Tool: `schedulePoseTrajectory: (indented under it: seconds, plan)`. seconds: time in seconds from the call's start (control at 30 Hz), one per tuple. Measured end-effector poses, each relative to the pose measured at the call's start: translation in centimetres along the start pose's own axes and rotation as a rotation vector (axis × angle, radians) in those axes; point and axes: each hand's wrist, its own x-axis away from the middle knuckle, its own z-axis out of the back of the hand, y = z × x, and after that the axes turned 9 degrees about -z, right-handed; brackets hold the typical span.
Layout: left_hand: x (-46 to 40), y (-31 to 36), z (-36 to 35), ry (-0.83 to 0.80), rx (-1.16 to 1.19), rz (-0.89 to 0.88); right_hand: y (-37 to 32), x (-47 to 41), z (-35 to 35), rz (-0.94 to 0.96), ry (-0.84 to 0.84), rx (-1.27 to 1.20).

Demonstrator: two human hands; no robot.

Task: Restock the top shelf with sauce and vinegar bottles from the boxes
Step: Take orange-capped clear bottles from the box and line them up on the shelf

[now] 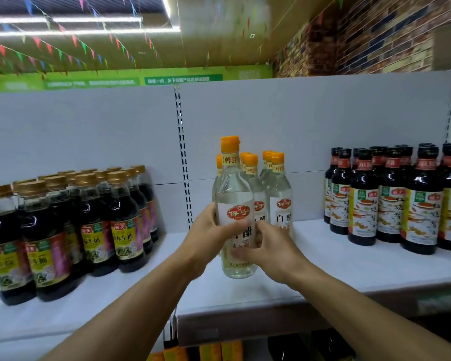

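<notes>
On the white top shelf (349, 259), near its front edge, I have a clear white vinegar bottle (235, 194) with an orange cap standing upright, or very nearly on the board; I cannot tell whether its base quite touches. My left hand (208, 235) is wrapped around its left side at label height, the thumb lying across the front of the white label. My right hand (268, 246) closes on the lower right of the same bottle, fingers curled over the label's bottom half, so both hands are pressed onto it.

Just behind it stands a small cluster of matching vinegar bottles (276, 201), orange caps in a tight group against the grey back panel (297, 121). To the left, well apart, sits a block of dark soy sauce bottles with gold caps (89, 225). To the right, another block of dark sauce bottles with black caps (391, 196) fills the shelf toward the frame edge.
</notes>
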Motion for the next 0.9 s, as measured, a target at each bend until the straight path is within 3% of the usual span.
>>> schedulePoseTrajectory:
  seconds: [0.43, 0.9]
  plan:
    - [0.2, -5.4, -1.0, 0.135, -0.055, 0.047, 1.7, -3.1, -1.6, -0.029, 0.046, 0.051]
    - [-0.7, -7.2, -0.6, 0.126, -0.010, 0.066, 3.5, -5.5, -2.7, -0.058, 0.067, 0.114]
